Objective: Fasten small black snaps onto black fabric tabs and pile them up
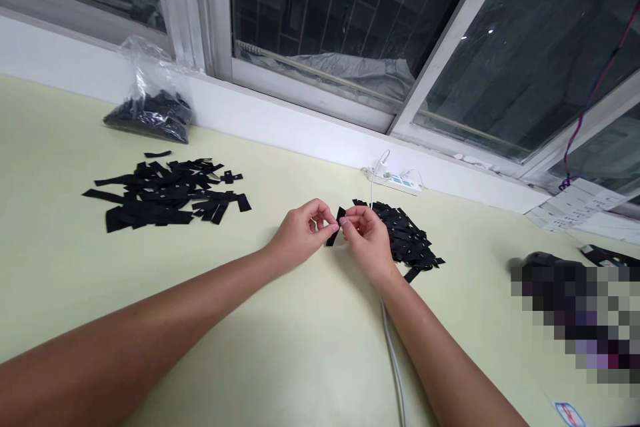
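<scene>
Between my two hands, just above the table (300, 320), is a short black fabric strip (341, 213), tilted. My left hand (303, 230) pinches it from the left with thumb and forefinger. From the other side my right hand (367, 237) grips it with thumb and fingertips. Right behind my right hand lies a dense pile of black strips (407, 240), partly hidden by the hand. A looser pile of black strips (160, 193) spreads on the left, some showing small white marks.
A clear plastic bag (155, 107) of black pieces stands back left by the wall. A white power strip (397, 180) lies at the back, and a grey cable (393, 347) runs under my right arm. White labelled papers (575, 207) and a pixelated area are at right.
</scene>
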A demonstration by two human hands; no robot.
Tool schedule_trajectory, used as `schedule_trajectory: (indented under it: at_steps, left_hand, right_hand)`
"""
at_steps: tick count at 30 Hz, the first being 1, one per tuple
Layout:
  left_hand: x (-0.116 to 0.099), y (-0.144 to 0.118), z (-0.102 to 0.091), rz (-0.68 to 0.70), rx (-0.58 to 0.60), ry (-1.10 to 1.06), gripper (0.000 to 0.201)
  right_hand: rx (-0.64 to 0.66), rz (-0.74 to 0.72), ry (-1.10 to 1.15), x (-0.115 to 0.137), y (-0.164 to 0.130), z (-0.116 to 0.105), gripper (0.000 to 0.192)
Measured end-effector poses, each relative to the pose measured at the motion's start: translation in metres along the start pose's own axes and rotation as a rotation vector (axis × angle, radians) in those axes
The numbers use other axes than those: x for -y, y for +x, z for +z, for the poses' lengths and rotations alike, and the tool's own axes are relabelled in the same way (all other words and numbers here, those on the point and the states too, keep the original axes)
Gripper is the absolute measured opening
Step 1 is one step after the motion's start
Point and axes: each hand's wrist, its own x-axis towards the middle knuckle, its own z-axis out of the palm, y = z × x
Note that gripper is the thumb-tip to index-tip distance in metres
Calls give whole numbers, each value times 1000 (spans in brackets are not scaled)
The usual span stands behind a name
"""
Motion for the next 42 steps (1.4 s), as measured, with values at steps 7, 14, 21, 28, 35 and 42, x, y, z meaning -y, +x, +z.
schedule_trajectory:
  at_steps: [7,14,21,28,35,42]
  left_hand:
    - [-3,1,-1,-23,-17,14,11]
    - [0,2,0,-25,-51,51,13]
    - [-2,2,0,-37,-57,46,14]
    - [3,3,2,-58,-56,-15,17]
    - [7,4,3,-86,-34,-110,17]
    - [10,5,1,-123,-22,-164,16]
  right_hand:
    - [27,-3,-11,0,0,1,23]
    - [53,-16,6,0,1,2,22]
    - [97,-2,27,3,0,2,20]
    - [124,-36,14,3,0,1,19]
    - [148,-7,85,0,0,2,20]
    - [160,38,174,1,0,2,26]
